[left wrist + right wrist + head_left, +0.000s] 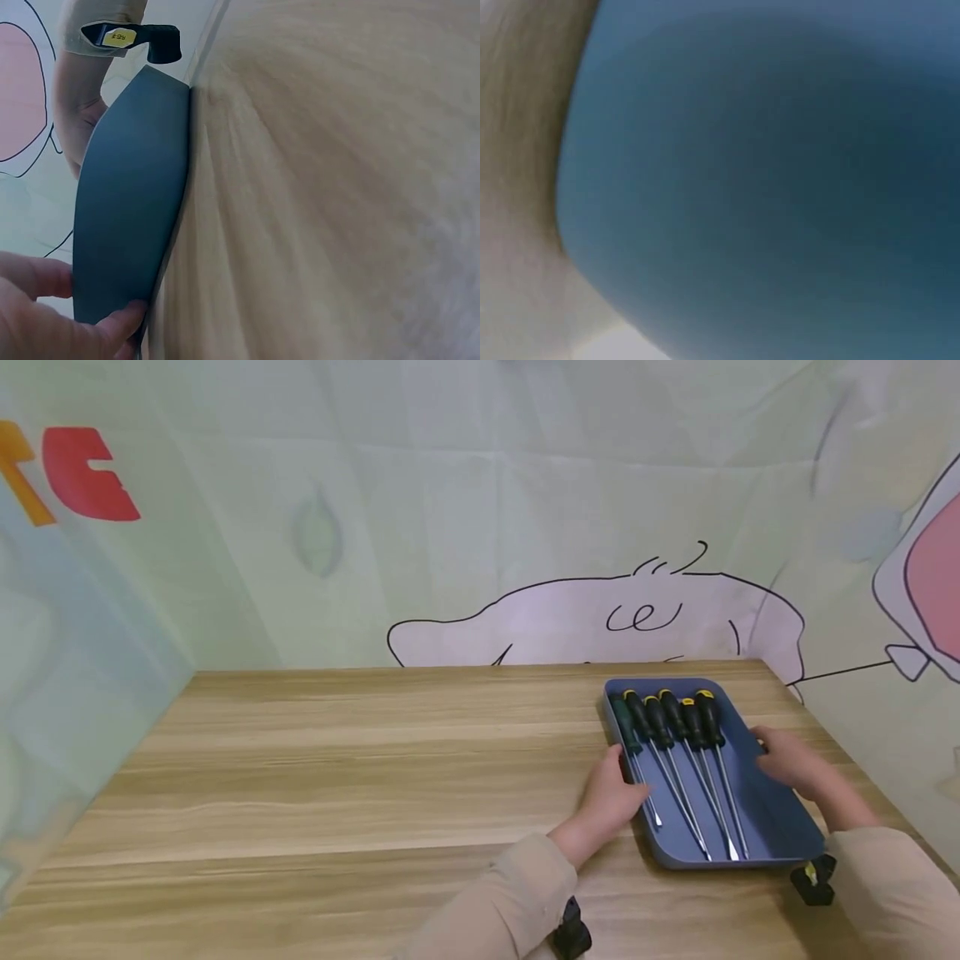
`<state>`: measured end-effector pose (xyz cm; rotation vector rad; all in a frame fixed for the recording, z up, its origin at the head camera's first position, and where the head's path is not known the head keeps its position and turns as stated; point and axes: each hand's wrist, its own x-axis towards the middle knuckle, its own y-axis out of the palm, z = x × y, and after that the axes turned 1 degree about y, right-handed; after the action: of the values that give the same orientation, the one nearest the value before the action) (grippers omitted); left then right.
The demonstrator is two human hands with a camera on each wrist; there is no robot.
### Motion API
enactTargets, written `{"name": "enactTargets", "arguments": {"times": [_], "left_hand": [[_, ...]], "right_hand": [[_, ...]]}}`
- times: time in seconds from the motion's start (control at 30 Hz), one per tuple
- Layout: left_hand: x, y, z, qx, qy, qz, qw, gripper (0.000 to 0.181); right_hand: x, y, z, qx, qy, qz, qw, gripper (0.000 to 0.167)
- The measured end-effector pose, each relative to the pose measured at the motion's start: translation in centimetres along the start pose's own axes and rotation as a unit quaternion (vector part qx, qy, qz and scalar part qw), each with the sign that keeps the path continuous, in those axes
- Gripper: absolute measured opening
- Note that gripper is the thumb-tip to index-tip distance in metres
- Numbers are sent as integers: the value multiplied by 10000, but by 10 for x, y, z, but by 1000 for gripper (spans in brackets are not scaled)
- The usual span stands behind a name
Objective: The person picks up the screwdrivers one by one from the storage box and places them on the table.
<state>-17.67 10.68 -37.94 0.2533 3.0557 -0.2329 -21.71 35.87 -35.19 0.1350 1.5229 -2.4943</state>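
Left hand (609,793): grasping blue tray (783,822) at its 9 o'clock wall. Right hand (797,767): gripping its 3 o'clock rim. Tray: on wooden table (337,793), 4 o'clock of view. Screwdrivers (692,727): six, inside, handles toward 12. Advisable: level hold, lest they slide.

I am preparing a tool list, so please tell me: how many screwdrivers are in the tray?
6, all in the blue tray, handles toward its far end: one dark-green screwdriver leftmost, then five black, yellow-ended screwdrivers side by side to its right. None seems hidden.
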Motion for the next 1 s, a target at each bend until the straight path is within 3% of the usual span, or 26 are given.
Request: {"name": "enactTargets", "arguments": {"times": [0.4, 0.8, 1.0], "left_hand": [[2, -8, 6, -219, 168, 120, 9995, 61], [-3, -47, 14, -147, 409, 599, 9973, 63], [-5, -66, 16, -222, 216, 657, 9974, 67]], "right_hand": [[-2, 1, 7, 136, 342, 200, 9991, 46], [3, 6, 36, 807, 412, 844, 9923, 52], [7, 15, 53, 782, 489, 827, 9923, 53]]}}
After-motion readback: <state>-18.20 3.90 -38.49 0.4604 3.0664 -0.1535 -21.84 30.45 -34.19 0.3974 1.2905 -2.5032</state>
